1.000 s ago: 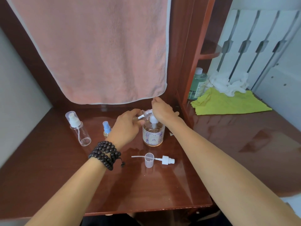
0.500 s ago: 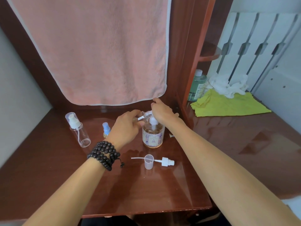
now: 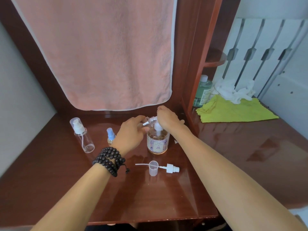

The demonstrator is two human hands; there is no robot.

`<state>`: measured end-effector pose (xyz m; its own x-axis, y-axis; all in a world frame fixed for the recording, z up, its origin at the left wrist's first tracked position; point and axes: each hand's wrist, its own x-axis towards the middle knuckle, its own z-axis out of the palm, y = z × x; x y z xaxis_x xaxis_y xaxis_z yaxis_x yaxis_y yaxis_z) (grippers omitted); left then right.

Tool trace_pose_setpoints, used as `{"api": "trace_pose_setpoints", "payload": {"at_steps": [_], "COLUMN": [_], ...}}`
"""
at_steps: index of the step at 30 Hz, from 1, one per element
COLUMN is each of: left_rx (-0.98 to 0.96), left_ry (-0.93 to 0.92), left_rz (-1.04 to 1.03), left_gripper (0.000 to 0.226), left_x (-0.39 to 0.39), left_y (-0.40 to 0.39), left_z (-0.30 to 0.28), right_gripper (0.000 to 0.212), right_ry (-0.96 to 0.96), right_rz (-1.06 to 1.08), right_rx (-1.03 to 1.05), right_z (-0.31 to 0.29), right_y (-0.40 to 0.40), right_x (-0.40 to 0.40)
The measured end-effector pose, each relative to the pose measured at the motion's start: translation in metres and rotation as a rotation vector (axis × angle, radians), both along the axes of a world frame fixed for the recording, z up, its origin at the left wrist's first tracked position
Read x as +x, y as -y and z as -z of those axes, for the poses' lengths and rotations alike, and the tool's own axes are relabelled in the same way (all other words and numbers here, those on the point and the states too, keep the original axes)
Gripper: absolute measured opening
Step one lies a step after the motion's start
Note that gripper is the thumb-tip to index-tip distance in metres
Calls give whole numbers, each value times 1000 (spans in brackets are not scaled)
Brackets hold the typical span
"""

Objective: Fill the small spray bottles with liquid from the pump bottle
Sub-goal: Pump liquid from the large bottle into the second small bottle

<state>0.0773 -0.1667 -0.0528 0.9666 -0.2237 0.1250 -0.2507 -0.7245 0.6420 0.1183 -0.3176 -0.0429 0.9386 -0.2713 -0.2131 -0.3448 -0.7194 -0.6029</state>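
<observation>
The left hand (image 3: 131, 132) grips a small uncapped bottle (image 3: 146, 122), tilted so its neck meets the nozzle of the pump bottle (image 3: 158, 142). The right hand (image 3: 167, 117), fingers curled, presses the pump head. The removed sprayer (image 3: 171, 168) lies nearby.

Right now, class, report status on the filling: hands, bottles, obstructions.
Left hand grips tilted open small bottle at the spout. Right hand covers pump bottle head. Removed sprayer lies nearby; nothing blocking.
</observation>
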Motion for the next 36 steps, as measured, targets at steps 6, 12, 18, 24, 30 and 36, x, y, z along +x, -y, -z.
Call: {"api": "trace_pose_setpoints", "payload": {"at_steps": [6,12,18,24,30,36], "left_rx": [-11,-24,-31,-53,-48,-56], "left_ry": [24,14,-43,7,-50,-38], "left_rz": [4,-9,-19,10,-4,1], "left_gripper": [37,34,31,34,35,34], "left_x": [-1,-1,-5,-4,-9,-7], "left_y": [-4,-1,0,-4,1,-4], "left_z": [-8,-8,-2,-14,-7,-10], "right_gripper": [43,43,47,41,53,47], "right_ry": [-3,17,24,-28,-64,3], "right_rz": [0,9,32,-12,29,-42], "right_rx": [-9,53,61,64,42,0], "right_z": [-12,-8,-1,-20,-6,-14], "right_y": [0,-2,-7,-5,-1,-4], "right_x": [1,4,-5,1,0,-5]}}
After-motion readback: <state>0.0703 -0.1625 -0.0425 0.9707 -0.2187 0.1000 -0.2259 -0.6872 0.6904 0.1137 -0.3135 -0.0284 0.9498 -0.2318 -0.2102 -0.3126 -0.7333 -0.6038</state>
